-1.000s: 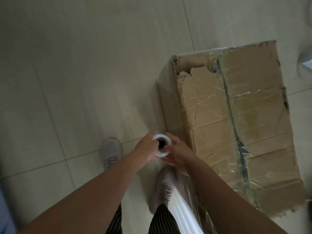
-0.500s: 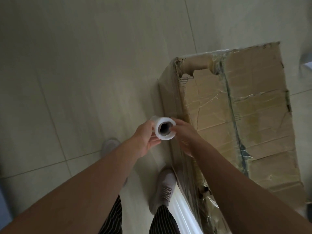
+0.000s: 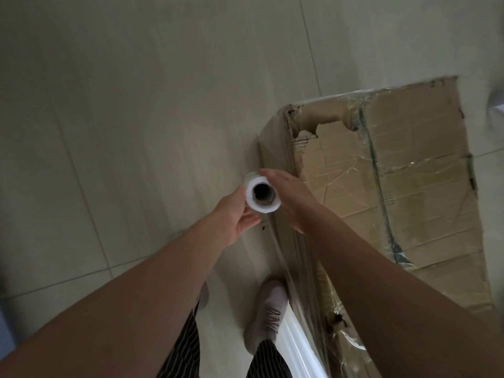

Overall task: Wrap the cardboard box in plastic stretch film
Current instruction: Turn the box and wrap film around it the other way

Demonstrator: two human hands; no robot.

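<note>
Looking down through the head view, I see the cardboard box [image 3: 409, 186] standing on the tiled floor [image 3: 136, 105] to my right. Its top is torn open at the far left corner, creased, and already glossy under clear film. The stretch film roll [image 3: 272, 210] is upright beside the box's left wall, its white end and dark hollow core facing me. A sheet of film [image 3: 300, 282] runs from it back along that wall towards my near shoe [image 3: 268, 315].

Compared with half a second ago, the roll sits higher and further along the box's side, and its end looks larger. My 2 arms reach further out, and my other shoe has almost vanished under my left forearm.

My left hand [image 3: 234, 216] has a closed grip on the roll, with the thumb curled across its near side below the rim. My right hand [image 3: 291, 197] does not clasp it. Its fingers lie straight and together, pressed along the roll's right side, with the tips reaching past the far rim.
</note>
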